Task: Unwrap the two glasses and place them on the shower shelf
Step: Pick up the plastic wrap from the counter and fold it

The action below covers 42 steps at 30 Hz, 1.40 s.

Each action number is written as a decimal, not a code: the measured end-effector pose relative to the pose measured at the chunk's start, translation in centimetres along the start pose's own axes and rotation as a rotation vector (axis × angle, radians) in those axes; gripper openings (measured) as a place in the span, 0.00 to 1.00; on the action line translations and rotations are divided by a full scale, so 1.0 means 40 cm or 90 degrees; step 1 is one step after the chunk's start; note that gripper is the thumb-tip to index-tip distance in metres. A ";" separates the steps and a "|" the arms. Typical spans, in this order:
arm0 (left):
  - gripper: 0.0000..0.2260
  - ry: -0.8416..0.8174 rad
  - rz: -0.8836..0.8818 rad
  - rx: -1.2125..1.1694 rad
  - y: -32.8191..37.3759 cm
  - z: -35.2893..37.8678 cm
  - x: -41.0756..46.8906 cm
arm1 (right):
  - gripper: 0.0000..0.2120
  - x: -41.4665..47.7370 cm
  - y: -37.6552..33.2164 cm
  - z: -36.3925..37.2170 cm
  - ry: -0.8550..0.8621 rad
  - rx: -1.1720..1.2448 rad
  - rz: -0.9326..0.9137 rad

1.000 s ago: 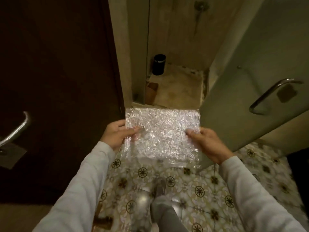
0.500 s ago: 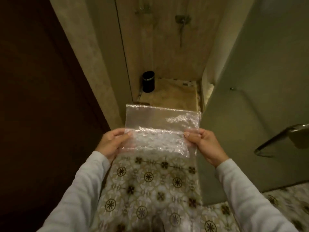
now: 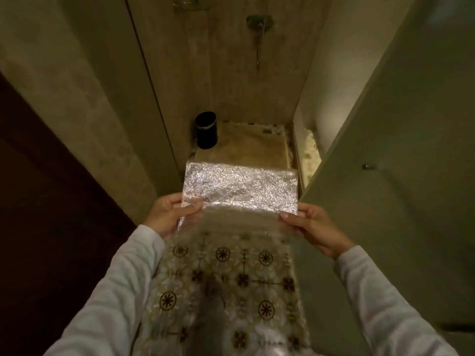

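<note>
Now bubble wrap between 2 hands.

Patterned tile floor, dark medallion motifs on pale ground, running up to shower threshold. Beyond threshold: shower floor, plain beige, stained, mosaic strip along far and right edges. Black cylindrical container upright on shower floor, far-left corner, against wall. Nothing else resting on shower floor near container.
</note>
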<state>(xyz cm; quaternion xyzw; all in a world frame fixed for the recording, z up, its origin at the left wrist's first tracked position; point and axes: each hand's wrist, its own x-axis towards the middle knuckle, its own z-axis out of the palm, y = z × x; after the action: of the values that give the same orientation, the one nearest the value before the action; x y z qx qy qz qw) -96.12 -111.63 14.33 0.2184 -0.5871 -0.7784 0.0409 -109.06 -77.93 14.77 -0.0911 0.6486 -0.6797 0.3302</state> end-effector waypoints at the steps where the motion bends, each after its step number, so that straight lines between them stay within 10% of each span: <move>1: 0.23 -0.009 0.011 0.004 0.018 -0.004 0.053 | 0.10 0.046 -0.020 -0.002 0.002 0.007 0.004; 3: 0.23 -0.010 0.016 0.009 0.052 -0.012 0.148 | 0.04 0.131 -0.058 -0.004 0.002 0.013 0.003; 6: 0.18 0.001 -0.006 -0.001 0.118 -0.039 0.290 | 0.35 0.283 -0.124 0.002 0.030 0.002 -0.017; 13: 0.14 -0.017 -0.041 -0.005 0.263 -0.035 0.584 | 0.45 0.525 -0.250 -0.015 0.094 0.003 -0.027; 24: 0.20 -0.098 -0.078 0.014 0.311 0.115 0.937 | 0.05 0.754 -0.330 -0.188 0.163 0.037 -0.063; 31: 0.10 -0.095 -0.029 0.023 0.378 0.268 1.200 | 0.12 0.953 -0.448 -0.399 0.094 0.050 -0.055; 42: 0.22 -0.056 -0.003 -0.046 0.468 0.372 1.412 | 0.26 1.273 -0.601 -0.577 0.019 -0.026 -0.168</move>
<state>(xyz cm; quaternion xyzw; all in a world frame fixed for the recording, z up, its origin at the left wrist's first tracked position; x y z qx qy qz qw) -156.41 -122.14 18.50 0.1837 -0.5594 -0.8080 0.0215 -168.71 -89.26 18.62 -0.1721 0.6495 -0.7051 0.2267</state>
